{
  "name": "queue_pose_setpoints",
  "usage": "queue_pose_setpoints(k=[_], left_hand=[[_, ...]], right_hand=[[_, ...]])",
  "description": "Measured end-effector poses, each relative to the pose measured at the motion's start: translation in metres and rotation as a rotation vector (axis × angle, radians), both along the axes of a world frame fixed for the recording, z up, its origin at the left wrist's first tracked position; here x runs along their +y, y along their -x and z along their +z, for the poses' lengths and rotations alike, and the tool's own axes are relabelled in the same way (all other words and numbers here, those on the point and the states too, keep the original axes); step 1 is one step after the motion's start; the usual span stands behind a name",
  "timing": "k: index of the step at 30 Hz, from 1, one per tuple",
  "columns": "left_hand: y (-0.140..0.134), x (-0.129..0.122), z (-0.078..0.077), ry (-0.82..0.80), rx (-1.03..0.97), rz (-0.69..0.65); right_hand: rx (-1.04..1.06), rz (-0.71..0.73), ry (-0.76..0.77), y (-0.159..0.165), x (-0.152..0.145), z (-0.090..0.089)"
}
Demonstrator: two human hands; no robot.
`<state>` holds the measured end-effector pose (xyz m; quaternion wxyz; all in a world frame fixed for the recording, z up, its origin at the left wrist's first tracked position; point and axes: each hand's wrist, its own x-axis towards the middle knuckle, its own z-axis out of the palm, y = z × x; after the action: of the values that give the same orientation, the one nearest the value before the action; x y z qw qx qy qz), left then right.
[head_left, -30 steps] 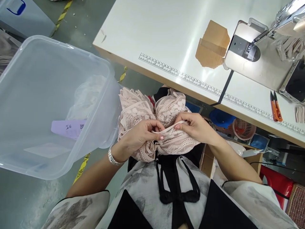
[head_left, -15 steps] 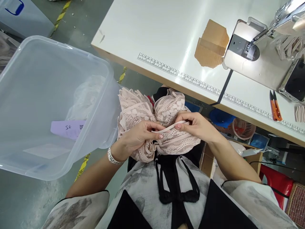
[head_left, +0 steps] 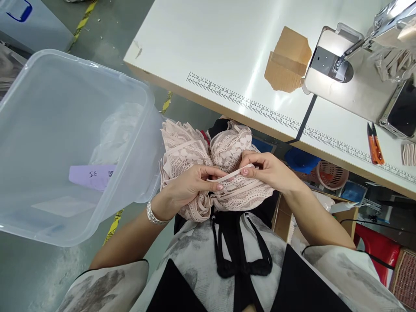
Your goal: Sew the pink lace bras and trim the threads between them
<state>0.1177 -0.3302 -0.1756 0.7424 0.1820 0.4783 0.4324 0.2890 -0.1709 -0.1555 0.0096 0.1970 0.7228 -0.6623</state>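
A bundle of pale pink lace garment pieces (head_left: 186,151) lies across my lap, layered and gathered at the middle. My left hand (head_left: 191,184) pinches the narrow smooth edge band (head_left: 231,174) of one lace piece between thumb and fingers. A short way along the same band, my right hand (head_left: 263,170) grips it between thumb and forefinger. The stretch of band between the two hands runs slightly upward to the right. Fingertips behind the lace are partly hidden.
A clear plastic bin (head_left: 123,82) with a purple paper (head_left: 92,177) stands at my left. Ahead is a white table (head_left: 208,39) with a printed ruler, cardboard (head_left: 287,60), a sewing machine (head_left: 354,82) and orange-handled snips (head_left: 375,145). A pink basket (head_left: 332,174) sits beneath the table.
Almost nothing differs. Both hands keep their pinch on the lace band, with only a very slight shift of the right fingers.
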Motion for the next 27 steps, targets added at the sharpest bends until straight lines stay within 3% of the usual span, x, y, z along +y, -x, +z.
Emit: queue_pose_setpoints(k=[8,22,25,27], left_hand=[[-0.001,0.000,-0.004,-0.083,-0.001,0.026],[-0.003,-0.001,-0.005,-0.072,-0.021,0.042],[0.000,-0.002,0.000,-0.120,0.130,-0.002],[0.003,-0.003,0.005,-0.194,0.396,-0.059]], right_hand=[[0.004,0.022,-0.055,0.001,-0.001,-0.002],[-0.010,0.021,-0.071,0.001,-0.003,-0.004],[0.032,0.040,-0.168,-0.002,-0.003,0.000],[0.083,0.118,-0.271,-0.005,-0.001,0.006]])
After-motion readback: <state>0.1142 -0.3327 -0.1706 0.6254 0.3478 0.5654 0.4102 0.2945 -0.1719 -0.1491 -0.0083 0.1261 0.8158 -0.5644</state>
